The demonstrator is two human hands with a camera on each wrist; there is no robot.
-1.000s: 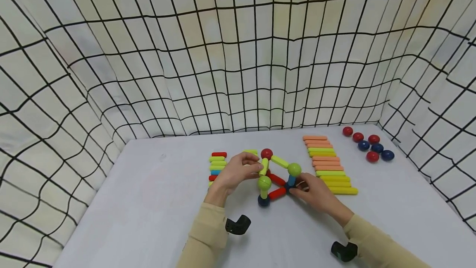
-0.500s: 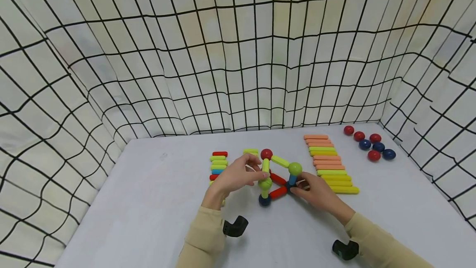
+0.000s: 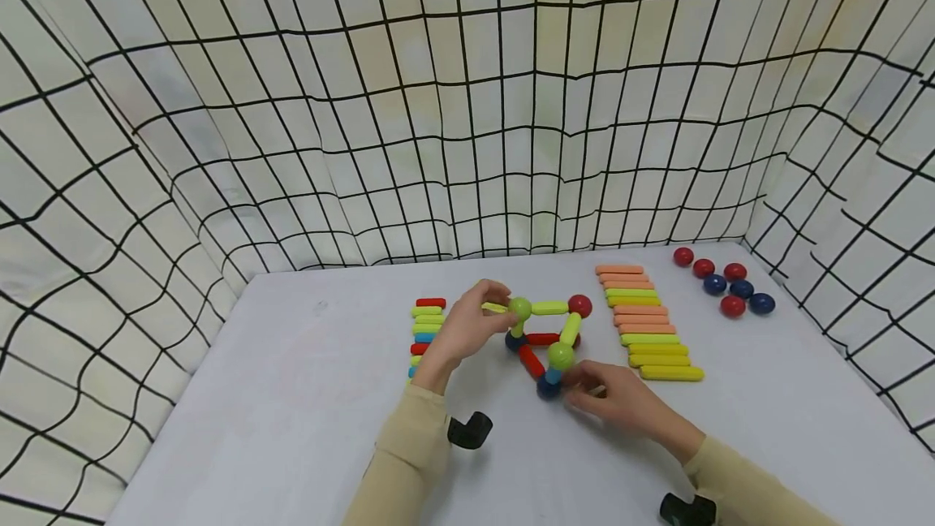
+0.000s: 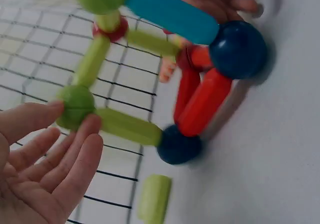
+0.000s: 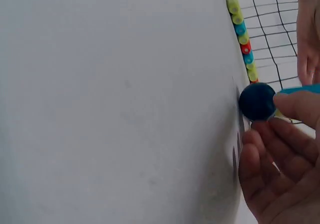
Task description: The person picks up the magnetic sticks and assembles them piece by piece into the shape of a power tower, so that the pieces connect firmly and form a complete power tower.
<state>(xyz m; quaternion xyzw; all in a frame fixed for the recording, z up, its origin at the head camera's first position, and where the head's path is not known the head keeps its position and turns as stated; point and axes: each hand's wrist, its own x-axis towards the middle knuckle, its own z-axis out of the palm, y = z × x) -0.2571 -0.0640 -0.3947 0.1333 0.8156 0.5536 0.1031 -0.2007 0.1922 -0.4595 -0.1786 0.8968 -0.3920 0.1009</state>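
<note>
A frame of toy building rods and balls (image 3: 542, 339) stands on the table between both hands. My left hand (image 3: 471, 327) pinches its upper green ball (image 4: 76, 106) between thumb and finger; a light green rod (image 4: 130, 126) joins that ball to a dark blue ball (image 4: 179, 144) below. My right hand (image 3: 617, 398) holds the front lower dark blue ball (image 5: 257, 101) by thumb and fingertips. A blue rod (image 4: 172, 14) rises from this ball to another green ball (image 3: 561, 356). Red rods (image 3: 532, 361) run along the bottom, and a red ball (image 3: 580, 306) forms an upper right corner.
Short coloured rods (image 3: 428, 320) lie in a column left of the frame, partly behind my left hand. Longer orange and yellow rods (image 3: 643, 319) lie in rows at the right. Red and blue balls (image 3: 734, 291) sit at the back right. Black netting (image 3: 511, 136) surrounds the table.
The frame has turned clockwise as seen from above: its blue rod came to the front and its red top ball swung right. My left hand went from a light green rod to a green ball.
</note>
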